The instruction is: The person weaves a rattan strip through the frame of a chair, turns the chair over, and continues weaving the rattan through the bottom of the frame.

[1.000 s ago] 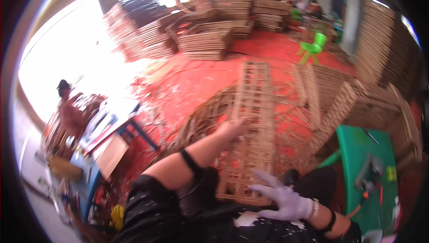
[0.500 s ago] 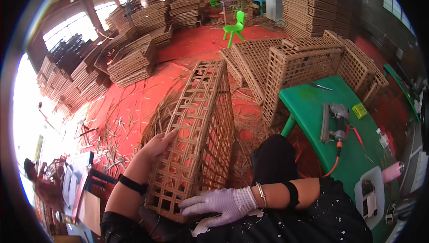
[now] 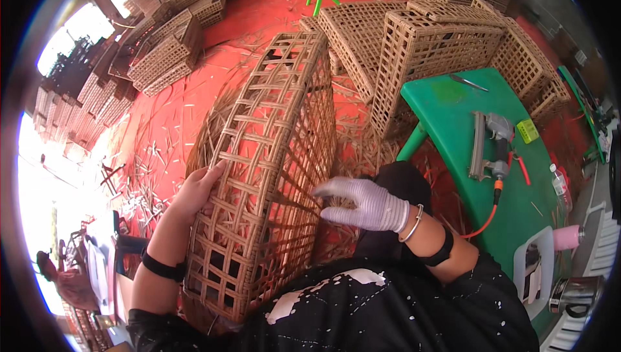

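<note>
Bare left hand (image 3: 199, 190) has its grip closed over the left edge of the woven basket (image 3: 278, 151), at about 9 o'clock; nearer hand, already on it. Basket stands in front of the person, long axis roughly 6:30 to 12:30. Gloved right hand (image 3: 362, 206): grip spread, thumb and fingers apart, basket at its 9–10 o'clock; fingertip contact with the side strips hard to tell. Green tabletop (image 3: 446, 99) with nail gun (image 3: 499, 132) at 2 o'clock.

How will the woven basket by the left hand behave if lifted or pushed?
The woven basket is probably light for its size, being open lattice. It looks fairly stiff, given its boxy shape. Standing on edge, it could tip if pushed sideways.
</note>
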A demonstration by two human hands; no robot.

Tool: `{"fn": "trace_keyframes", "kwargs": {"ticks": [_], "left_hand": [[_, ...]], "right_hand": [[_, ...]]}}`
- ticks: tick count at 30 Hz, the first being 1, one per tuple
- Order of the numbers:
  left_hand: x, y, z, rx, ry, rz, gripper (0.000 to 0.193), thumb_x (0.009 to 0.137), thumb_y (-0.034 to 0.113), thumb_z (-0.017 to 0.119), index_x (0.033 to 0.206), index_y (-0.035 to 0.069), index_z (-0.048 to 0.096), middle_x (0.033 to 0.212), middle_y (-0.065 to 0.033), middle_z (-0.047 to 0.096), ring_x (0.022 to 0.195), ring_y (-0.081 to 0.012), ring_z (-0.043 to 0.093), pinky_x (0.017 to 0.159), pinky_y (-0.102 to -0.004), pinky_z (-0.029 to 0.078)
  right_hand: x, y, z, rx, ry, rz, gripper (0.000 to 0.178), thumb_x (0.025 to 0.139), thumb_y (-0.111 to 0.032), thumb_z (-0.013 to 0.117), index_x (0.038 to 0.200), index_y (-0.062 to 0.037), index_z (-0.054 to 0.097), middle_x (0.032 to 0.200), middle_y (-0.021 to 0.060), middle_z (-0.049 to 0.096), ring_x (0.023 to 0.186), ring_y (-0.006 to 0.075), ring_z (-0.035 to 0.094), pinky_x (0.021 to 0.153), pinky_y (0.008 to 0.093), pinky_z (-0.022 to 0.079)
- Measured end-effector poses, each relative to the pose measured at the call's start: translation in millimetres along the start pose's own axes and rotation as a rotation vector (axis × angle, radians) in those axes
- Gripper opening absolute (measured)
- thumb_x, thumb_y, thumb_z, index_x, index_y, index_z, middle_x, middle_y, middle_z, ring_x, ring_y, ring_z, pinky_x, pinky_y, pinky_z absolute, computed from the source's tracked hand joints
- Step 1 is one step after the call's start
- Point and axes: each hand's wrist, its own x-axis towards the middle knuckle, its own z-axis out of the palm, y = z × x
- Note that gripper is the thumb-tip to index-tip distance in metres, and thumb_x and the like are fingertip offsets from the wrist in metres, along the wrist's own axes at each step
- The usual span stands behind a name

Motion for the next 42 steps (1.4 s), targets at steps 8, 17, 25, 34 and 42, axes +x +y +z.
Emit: {"fn": "trace_keyframes", "kwargs": {"ticks": [8, 17, 25, 34, 42], "left_hand": [[28.9, -9.8, -28.1, 0.334, 0.089, 0.166, 0.048, 0.089, 0.050, 0.049, 0.074, 0.004, 0.050, 0.055, -0.0006, 0.044, 0.040, -0.0104, 0.043, 0.036, -0.0257, 0.034], [65.4, 62.1, -34.4, 0.548, 0.005, 0.137, 0.051, 0.087, 0.054, 0.050, 0.077, 0.004, 0.050, 0.054, -0.0005, 0.044, 0.037, -0.0102, 0.042, 0.034, -0.0250, 0.034], [89.5, 46.0, -88.4, 0.765, -0.078, 0.227, 0.050, 0.089, 0.050, 0.049, 0.078, 0.002, 0.053, 0.054, -0.0004, 0.046, 0.046, -0.0094, 0.046, 0.042, -0.0249, 0.038], [75.9, 6.1, -131.4, 0.704, -0.095, 0.115, 0.041, 0.088, 0.043, 0.054, 0.080, 0.003, 0.056, 0.054, 0.0024, 0.047, 0.047, -0.0066, 0.043, 0.043, -0.0226, 0.036], [39.3, -25.0, -232.2, 0.717, -0.148, -0.054, 0.026, 0.077, 0.028, 0.069, 0.082, 0.003, 0.065, 0.059, -0.0006, 0.058, 0.057, -0.0057, 0.055, 0.053, -0.0217, 0.044]], "right_hand": [[6.5, 5.8, -31.2, -0.040, 0.139, 0.020, 0.033, 0.084, -0.022, 0.063, 0.111, -0.0037, 0.058, 0.106, 0.0104, 0.061, 0.099, 0.0200, 0.059, 0.087, 0.0306, 0.046], [14.2, 23.4, -83.5, 0.196, 0.418, 0.094, 0.029, 0.088, -0.015, 0.061, 0.113, -0.0013, 0.057, 0.104, 0.0051, 0.061, 0.098, 0.0123, 0.058, 0.087, 0.0265, 0.047], [57.6, 120.9, -154.1, 0.041, 0.784, 0.087, 0.029, 0.089, -0.018, 0.060, 0.110, 0.0012, 0.057, 0.110, 0.0102, 0.061, 0.102, 0.0156, 0.058, 0.090, 0.0253, 0.045], [118.3, 107.5, -137.8, 0.437, 0.626, 0.349, 0.064, 0.081, -0.053, 0.059, 0.121, -0.0034, 0.054, 0.119, 0.0118, 0.057, 0.110, 0.0183, 0.052, 0.094, 0.0311, 0.040], [64.8, 16.3, -52.1, 0.008, 0.237, 0.206, 0.038, 0.080, -0.034, 0.066, 0.101, -0.0018, 0.065, 0.084, 0.0081, 0.067, 0.077, 0.0125, 0.061, 0.071, 0.0290, 0.049]]}}
